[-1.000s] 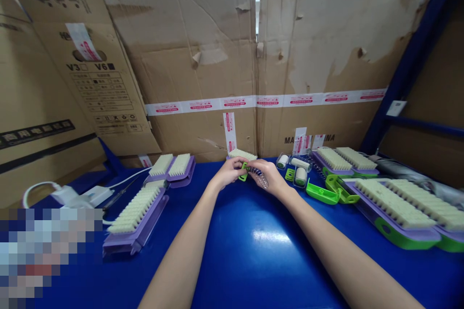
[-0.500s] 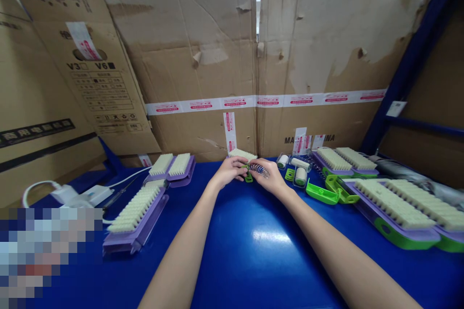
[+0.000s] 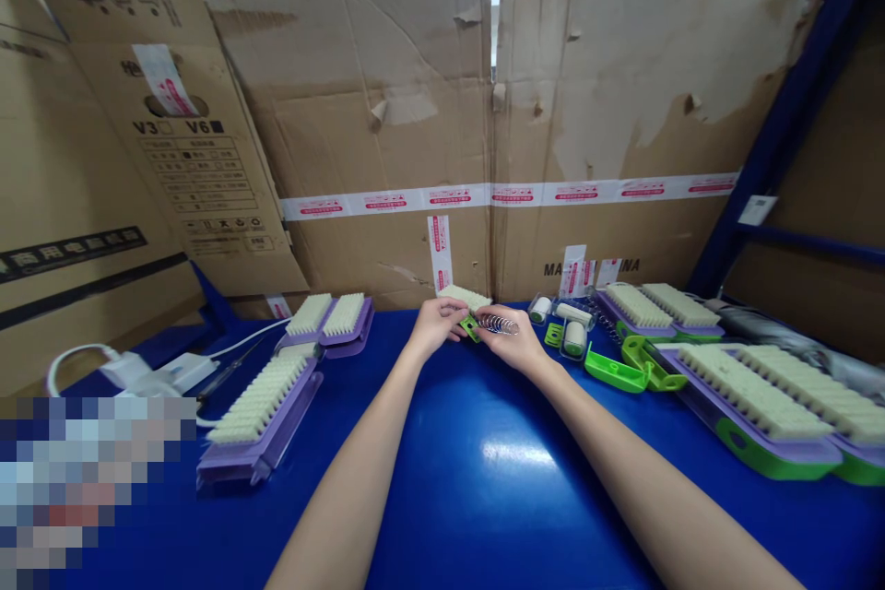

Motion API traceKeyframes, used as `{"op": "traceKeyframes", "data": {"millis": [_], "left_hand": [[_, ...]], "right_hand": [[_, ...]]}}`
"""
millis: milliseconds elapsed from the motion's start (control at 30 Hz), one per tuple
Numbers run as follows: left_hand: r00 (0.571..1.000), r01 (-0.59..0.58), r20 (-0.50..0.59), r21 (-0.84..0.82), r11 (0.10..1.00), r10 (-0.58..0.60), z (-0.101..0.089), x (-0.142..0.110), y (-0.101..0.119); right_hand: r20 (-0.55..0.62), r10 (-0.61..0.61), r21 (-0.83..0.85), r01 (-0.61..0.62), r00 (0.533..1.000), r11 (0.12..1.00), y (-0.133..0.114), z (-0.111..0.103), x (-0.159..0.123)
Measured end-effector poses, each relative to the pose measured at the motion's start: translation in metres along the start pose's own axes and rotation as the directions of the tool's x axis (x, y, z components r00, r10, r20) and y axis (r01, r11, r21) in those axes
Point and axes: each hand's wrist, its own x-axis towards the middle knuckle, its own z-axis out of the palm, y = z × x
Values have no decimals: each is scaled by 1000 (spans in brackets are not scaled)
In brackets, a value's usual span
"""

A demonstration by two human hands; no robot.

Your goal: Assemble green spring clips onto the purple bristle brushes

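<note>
My left hand [image 3: 437,324] is closed, its fingertips pinching a small flat green plastic piece [image 3: 471,328] with holes in it. Close beside it, my right hand [image 3: 517,343] is closed on a metal coil spring [image 3: 501,324], which lies across its fingers. The fingertips of both hands meet around the green piece. Whether the spring is joined to it I cannot tell. Just behind the hands is a cream-bristled brush [image 3: 463,296], partly covered by them.
Purple brushes [image 3: 259,401] lie at left near a white charger and cable [image 3: 128,371]. At right are green plastic parts [image 3: 615,371], small white rollers [image 3: 573,335], another green piece [image 3: 554,335], springs and purple-green brushes [image 3: 757,392]. Cardboard [image 3: 387,129] walls the blue table [image 3: 477,507].
The green piece has turned between my fingers and shows more of its flat face. The spring in my right hand has shifted slightly to the right. Both hands stay nearly in place.
</note>
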Motion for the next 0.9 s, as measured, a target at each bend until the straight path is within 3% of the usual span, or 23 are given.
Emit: {"op": "traceKeyframes", "data": {"millis": [200, 467, 900], "left_hand": [[994, 41, 106, -68, 997, -34, -1, -4, 3], [990, 64, 134, -100, 993, -50, -2, -3, 2], [988, 59, 144, -88, 994, -46, -1, -1, -2]], "right_hand": [[1, 54, 9, -54, 999, 999, 3, 0, 0], [-7, 189, 149, -186, 982, 971, 11, 4, 1], [5, 180, 68, -180, 984, 981, 9, 1, 2]]}}
